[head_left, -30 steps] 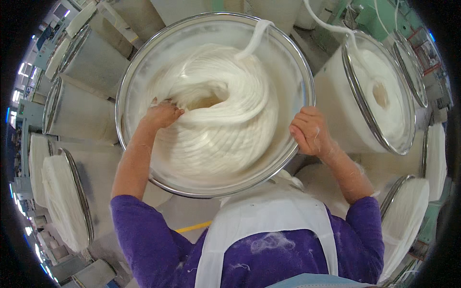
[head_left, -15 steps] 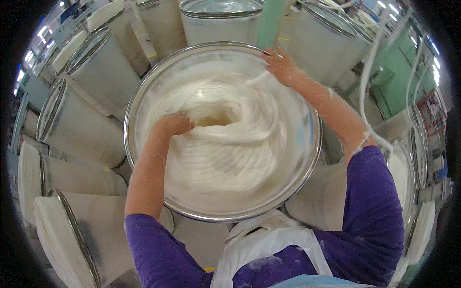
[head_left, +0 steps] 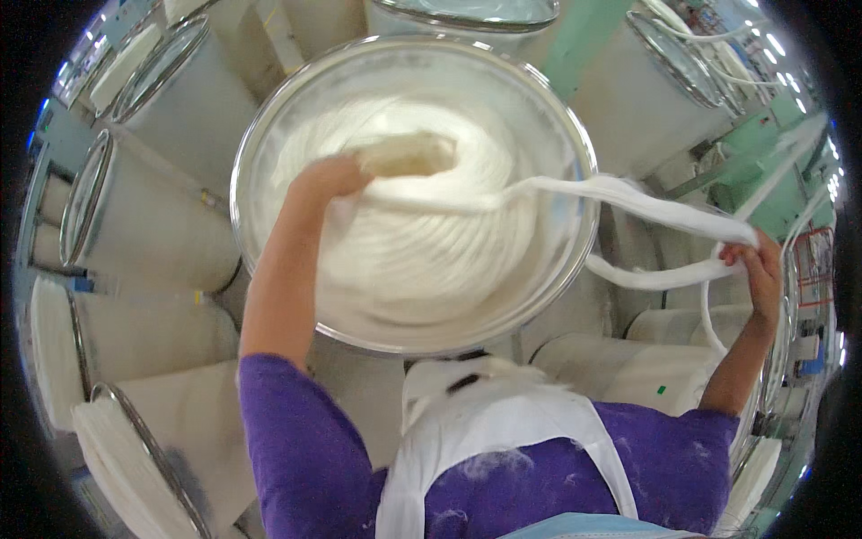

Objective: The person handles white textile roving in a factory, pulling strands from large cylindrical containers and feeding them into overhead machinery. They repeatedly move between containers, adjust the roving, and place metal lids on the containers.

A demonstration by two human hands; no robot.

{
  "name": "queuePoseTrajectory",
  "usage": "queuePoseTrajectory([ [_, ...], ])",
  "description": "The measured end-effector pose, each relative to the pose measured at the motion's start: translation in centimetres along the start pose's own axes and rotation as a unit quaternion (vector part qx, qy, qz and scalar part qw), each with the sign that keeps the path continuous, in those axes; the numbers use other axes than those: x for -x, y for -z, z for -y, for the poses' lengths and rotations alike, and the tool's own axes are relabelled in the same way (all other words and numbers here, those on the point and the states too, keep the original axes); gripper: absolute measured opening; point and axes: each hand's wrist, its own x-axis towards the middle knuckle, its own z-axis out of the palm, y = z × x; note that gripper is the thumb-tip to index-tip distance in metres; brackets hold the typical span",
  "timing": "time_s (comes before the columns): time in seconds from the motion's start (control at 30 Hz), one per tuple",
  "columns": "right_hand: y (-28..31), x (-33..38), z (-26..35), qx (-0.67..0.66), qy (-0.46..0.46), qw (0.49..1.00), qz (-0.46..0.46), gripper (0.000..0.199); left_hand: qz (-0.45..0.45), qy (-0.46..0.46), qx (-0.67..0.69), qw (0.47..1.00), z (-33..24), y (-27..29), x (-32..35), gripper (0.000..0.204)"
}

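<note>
In front of me stands a round can with a metal rim (head_left: 411, 349), holding a coil of white fibre sliver (head_left: 409, 269) with a hole near its centre. My left hand (head_left: 330, 182) is inside the can at the left of that hole, smeared by motion, its fingers curled where a loose strand of sliver (head_left: 620, 193) meets them. Out over the right rim, the strand reaches my right hand (head_left: 759, 269), which is closed around it. From there a second length of it loops back to the can's right side.
More cans surround me, such as one with a metal rim at the left (head_left: 90, 198), one filled with white fibre at the lower left (head_left: 117, 458), and one at the far side (head_left: 467, 22). A green post (head_left: 584, 49) rises behind the can. White strands hang at the right.
My right hand has moved from the can's far right rim out to the right, drawing a sliver strand out with it. My left hand stays by the hole. The can appears higher in view.
</note>
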Motion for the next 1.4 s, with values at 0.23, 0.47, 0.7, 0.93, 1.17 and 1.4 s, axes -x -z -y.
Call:
queuePoseTrajectory([
  [0.23,-2.5,4.1,1.1,-0.364,0.128,0.904,-0.186,0.056,-0.129,-0.097,0.249,0.955,2.9,4.5,1.4,0.049],
  [0.47,-6.4,2.2,2.5,-0.483,0.098,0.857,-0.151,0.037,-0.191,-0.059,0.121,0.972,10.9,6.2,6.2,0.067],
  [0.7,-10.9,-3.0,3.2,-0.446,0.033,0.884,-0.134,0.037,-0.131,-0.123,-0.003,0.984,8.5,3.8,5.1,0.099],
  [0.93,-11.6,-5.3,3.4,-0.36,0.077,0.928,-0.063,0.037,-0.138,-0.124,0.286,0.94,9.3,4.7,7.6,0.03],
  [1.17,-11.9,-7.8,0.9,-0.38,0.03,0.923,-0.047,0.031,-0.258,-0.332,0.877,0.233,17.5,-10.9,19.4,0.031],
  [1.4,-13.1,-10.8,0.1,-0.415,0.014,0.909,-0.037,0.027,-0.401,0.533,0.628,0.401,16.1,-25.9,29.2,0.034],
])
